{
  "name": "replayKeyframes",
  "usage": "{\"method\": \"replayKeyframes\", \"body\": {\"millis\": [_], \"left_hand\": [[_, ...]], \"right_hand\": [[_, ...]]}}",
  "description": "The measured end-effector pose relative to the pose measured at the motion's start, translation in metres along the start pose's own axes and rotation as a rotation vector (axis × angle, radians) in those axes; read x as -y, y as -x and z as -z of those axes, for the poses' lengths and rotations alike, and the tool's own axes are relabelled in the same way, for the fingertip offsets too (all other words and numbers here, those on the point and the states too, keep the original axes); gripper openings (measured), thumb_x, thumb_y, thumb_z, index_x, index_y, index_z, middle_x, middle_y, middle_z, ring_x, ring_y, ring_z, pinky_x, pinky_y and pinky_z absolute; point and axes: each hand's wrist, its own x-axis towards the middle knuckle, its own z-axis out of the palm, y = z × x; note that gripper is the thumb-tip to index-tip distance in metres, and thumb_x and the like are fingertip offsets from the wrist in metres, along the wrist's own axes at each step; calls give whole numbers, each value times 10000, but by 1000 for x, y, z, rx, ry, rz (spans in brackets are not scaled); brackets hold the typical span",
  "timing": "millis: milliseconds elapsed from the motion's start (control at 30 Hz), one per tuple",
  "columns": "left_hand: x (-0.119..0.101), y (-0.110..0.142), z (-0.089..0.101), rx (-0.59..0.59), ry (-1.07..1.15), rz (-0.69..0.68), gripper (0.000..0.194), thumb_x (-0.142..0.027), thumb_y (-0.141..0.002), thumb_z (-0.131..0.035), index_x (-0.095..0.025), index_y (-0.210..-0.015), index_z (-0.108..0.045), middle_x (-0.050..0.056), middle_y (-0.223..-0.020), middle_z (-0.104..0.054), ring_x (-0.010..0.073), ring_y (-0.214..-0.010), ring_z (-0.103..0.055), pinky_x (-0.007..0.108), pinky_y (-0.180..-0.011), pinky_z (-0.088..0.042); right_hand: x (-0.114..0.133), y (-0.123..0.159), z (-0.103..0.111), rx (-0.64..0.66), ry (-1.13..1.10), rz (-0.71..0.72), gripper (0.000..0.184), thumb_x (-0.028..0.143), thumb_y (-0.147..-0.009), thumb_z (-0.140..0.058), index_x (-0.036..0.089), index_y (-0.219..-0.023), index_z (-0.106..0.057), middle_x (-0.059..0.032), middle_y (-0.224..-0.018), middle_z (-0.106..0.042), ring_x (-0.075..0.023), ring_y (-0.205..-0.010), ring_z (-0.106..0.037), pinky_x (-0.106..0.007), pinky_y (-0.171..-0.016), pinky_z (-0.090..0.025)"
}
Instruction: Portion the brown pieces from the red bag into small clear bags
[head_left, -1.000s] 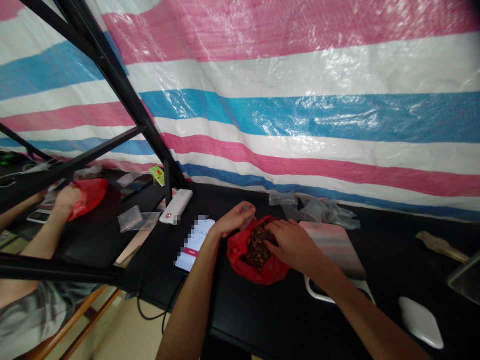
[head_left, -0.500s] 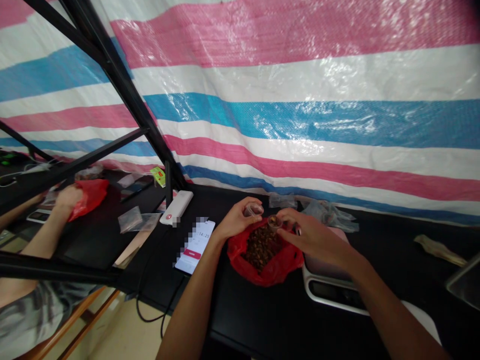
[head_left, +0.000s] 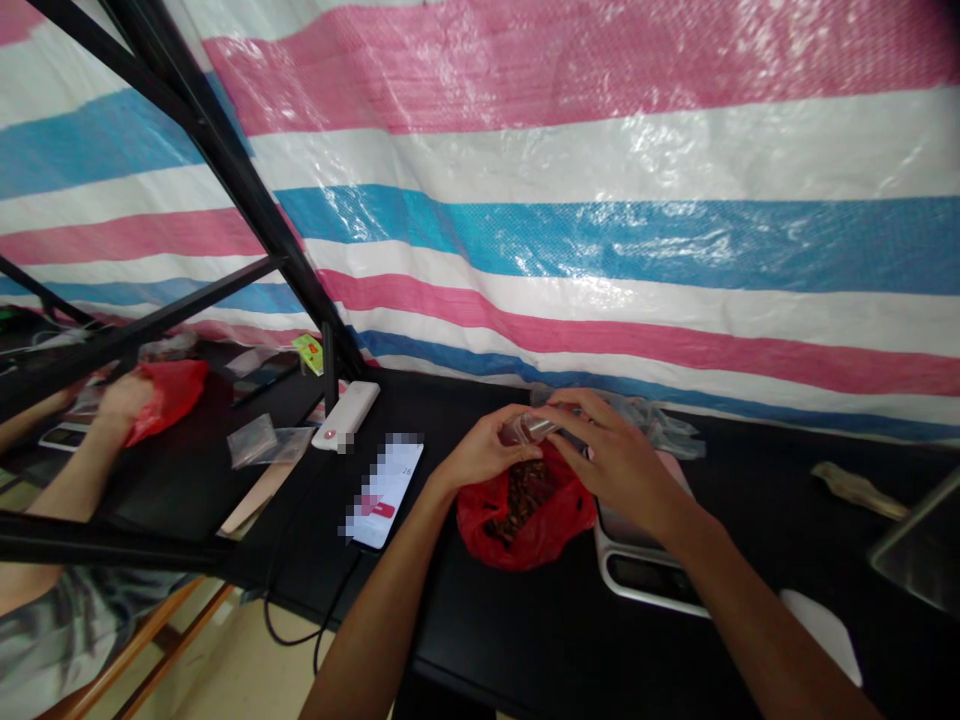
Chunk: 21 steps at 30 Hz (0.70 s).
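Red bag of brown pieces, with two hands and clear plastic above

Red plastic bag [head_left: 517, 553], one: open-topped, on the black table [head_left: 480, 620], just left of the scale; holds small brown pieces [head_left: 521, 500].
Left hand [head_left: 484, 450]: over the bag's far left rim, fingers curled round a clear plastic piece [head_left: 516, 430]; pouch or cup, cannot tell.
Right hand [head_left: 611, 455]: over the bag's far right side, fingers bent close about a small clear cup [head_left: 541, 428], tilted, its end meeting the left hand's plastic. Contents of both: cannot tell.
Kitchen scale [head_left: 652, 583], one: white-edged, dark display, pinkish plate partly under the right hand and forearm.
White rounded object [head_left: 821, 625], one: partly hidden by the right forearm.
Clear bags [head_left: 671, 430]: crumpled, behind the scale.
Phone [head_left: 388, 500], one: screen lit, left of the red bag, partly pixelated.
White device [head_left: 349, 412], one: oblong, beyond the phone.
Beige strip [head_left: 859, 490], one: far right.
Co-worker's hand [head_left: 124, 400], one: at a second red bag [head_left: 171, 393], beyond the black frame [head_left: 240, 185].
Striped sheet [head_left: 562, 230]: pink, white and blue, behind everything.
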Motion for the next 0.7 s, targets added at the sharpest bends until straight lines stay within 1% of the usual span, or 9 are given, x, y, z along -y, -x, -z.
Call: {"method": "replayKeyframes", "body": {"millis": [133, 233, 333, 400, 467, 500, 533, 600, 700], "left_hand": [[-3, 0, 0, -2, 24, 21, 573, -397, -771, -861, -184, -1266, -665, 95, -1202, -717, 237, -1059, -672, 335, -966, -501], [-5, 0, 2, -12, 32, 15, 564, -427, -780, -850, -182, -1254, -668, 86, -1148, -717, 212, -994, -667, 298, -904, -495], [-7, 0, 11, -83, 16, 4, 505, -463, -832, -793, -176, -1228, -667, 64, -1030, -711, 171, -877, -645, 265, -811, -477], [-8, 0, 22, -217, -36, 17, 460, -496, -863, -746, -172, -1181, -666, 24, -882, -678, 135, -748, -593, 247, -716, -446], [-8, 1, 34, -378, -127, 52, 433, -526, -871, -717, -172, -1114, -662, -19, -751, -609, 115, -640, -515, 240, -631, -398], [-7, 2, 40, -435, -180, 73, 422, -535, -868, -712, -172, -1076, -660, -31, -717, -581, 112, -614, -491, 241, -610, -383], [-6, 3, 45, -456, -228, 98, 411, -540, -866, -706, -171, -1040, -656, -36, -699, -564, 113, -602, -482, 245, -600, -378], [-3, 5, 51, -407, -302, 167, 399, -554, -876, -679, -169, -977, -646, -42, -654, -539, 119, -580, -476, 254, -588, -377], [1, 8, 53, -283, -364, 232, 403, -573, -902, -632, -173, -955, -638, -43, -636, -538, 129, -587, -490, 262, -603, -396]], "right_hand": [[-1, -1, 2, -21, 36, 0, 372, 222, -1020, -480, 312, -1335, -653, -78, -1351, -615, -250, -1244, -611, -428, -1079, -500], [-4, -2, 5, -76, 38, -54, 344, 291, -1014, -532, 295, -1341, -640, -79, -1349, -618, -251, -1230, -619, -412, -1066, -504], [-8, -2, 7, -99, 33, -123, 318, 345, -995, -583, 265, -1295, -645, -84, -1285, -654, -254, -1158, -650, -401, -1002, -523], [-9, -1, 6, 27, 18, -114, 284, 338, -986, -594, 259, -1250, -662, -81, -1225, -682, -254, -1101, -667, -396, -951, -528], [-7, 2, 1, 241, -13, -66, 250, 315, -975, -612, 264, -1207, -691, -69, -1161, -705, -247, -1048, -680, -378, -907, -523], [-5, 4, -3, 341, -36, -41, 236, 297, -967, -623, 266, -1187, -703, -62, -1136, -713, -239, -1028, -684, -364, -893, -517], [-2, 6, -8, 422, -60, -21, 227, 278, -958, -634, 267, -1171, -710, -54, -1121, -718, -230, -1016, -685, -348, -881, -510], [4, 9, -19, 495, -95, -8, 213, 241, -942, -646, 262, -1145, -706, -40, -1124, -717, -214, -1019, -682, -320, -870, -494], [10, 12, -34, 514, -51, -30, 201, 236, -914, -667, 246, -1115, -670, -33, -1133, -699, -206, -980, -682, -304, -813, -472]]}}
